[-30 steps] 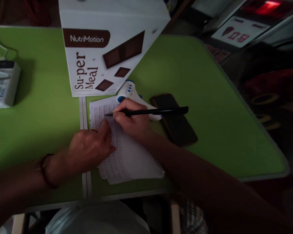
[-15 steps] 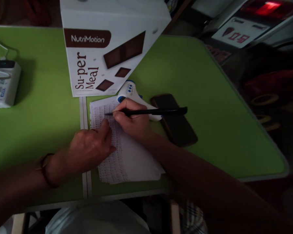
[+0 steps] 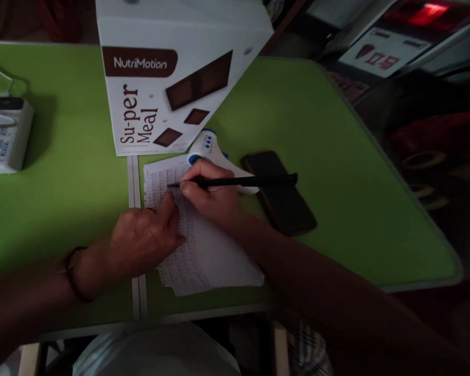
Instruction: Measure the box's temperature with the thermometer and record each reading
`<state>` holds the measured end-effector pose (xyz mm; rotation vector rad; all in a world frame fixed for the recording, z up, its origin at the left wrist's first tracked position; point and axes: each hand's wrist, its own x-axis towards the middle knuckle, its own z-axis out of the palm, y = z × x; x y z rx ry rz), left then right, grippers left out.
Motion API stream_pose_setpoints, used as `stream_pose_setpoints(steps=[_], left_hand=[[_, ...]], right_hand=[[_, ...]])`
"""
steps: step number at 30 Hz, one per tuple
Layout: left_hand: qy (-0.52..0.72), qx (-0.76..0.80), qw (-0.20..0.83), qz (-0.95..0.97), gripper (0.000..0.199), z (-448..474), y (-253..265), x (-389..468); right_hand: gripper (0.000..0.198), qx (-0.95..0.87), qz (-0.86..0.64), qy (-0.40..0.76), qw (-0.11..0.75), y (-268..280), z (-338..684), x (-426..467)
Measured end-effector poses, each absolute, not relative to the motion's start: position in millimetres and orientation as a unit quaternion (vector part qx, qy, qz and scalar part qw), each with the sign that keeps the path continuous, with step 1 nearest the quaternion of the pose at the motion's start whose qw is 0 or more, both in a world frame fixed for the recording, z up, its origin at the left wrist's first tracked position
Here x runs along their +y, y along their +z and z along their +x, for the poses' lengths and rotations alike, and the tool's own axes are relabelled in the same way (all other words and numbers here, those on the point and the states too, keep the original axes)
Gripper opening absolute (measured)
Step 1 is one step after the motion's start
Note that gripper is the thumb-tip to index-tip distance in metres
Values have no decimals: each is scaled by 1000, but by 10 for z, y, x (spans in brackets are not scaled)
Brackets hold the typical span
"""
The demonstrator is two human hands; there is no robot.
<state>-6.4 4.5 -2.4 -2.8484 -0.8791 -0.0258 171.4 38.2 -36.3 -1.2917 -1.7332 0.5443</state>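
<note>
A black pen (image 3: 254,180) is pinched in my right hand (image 3: 215,198), its tip on the upper left part of a written sheet of paper (image 3: 219,256). Dense rows of small handwriting cover the paper's left side, while its lower right is blank. My left hand (image 3: 147,237) rests over the paper's left edge, index finger and thumb apart on the sheet and the other fingers curled under, holding nothing. Just beyond my right hand lies a white and blue infrared thermometer (image 3: 207,146), partly hidden by that hand. A dark phone (image 3: 288,201) lies to its right.
A large white NutriMotion box (image 3: 141,31) stands behind the paper on the green table (image 3: 356,219). At the far left is a white power block (image 3: 18,141) with cables. Rolls of tape (image 3: 425,159) sit in the dim area beyond the right edge.
The pen's tip and barrel have shifted slightly left with my right hand. The paper's lower edge has moved a little and looks more curled. My left hand stays in place.
</note>
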Motion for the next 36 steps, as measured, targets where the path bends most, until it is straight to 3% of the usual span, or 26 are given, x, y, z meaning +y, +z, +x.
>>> stream_pose_setpoints(steps=[36], left_hand=[[-26, -289, 79, -954, 37, -83, -48, 49]], right_hand=[[9, -678, -538, 205, 457, -343, 1727, 369]])
